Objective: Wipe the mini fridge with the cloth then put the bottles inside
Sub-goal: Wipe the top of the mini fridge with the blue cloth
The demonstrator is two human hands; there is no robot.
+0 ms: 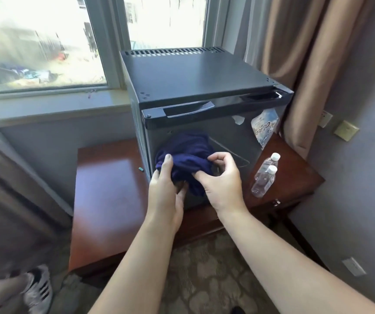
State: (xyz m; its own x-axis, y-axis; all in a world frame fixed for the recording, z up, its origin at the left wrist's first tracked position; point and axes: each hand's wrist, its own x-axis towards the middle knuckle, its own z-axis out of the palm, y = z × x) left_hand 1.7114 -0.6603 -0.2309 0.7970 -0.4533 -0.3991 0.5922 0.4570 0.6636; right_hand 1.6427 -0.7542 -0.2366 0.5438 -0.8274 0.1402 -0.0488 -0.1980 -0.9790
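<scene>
Both forearms reached forward over the carpet [204, 268], and the two hands met on the dark blue cloth [186, 155], which was bunched against the closed door of the mini fridge [193, 73]. The left hand [166, 184] gripped the cloth from below with the thumb laid on top. The right hand [222, 180] pinched a fold of it between thumb and curled fingers. It seemed that the cloth was being gathered for wiping and the wiping itself was hardly begun. The two bottles [264, 175] waited on the table [107, 196], just beside the fridge on its right and near the table's right edge. A wide stroke to that side could let the cloth or the right wrist knock them over the edge. A loose bunch could also slip from the pinch. To the left of the fridge the table gave more room for the arms; on the right the curtain [313, 64] hung near, and behind stood the window [46, 41].
</scene>
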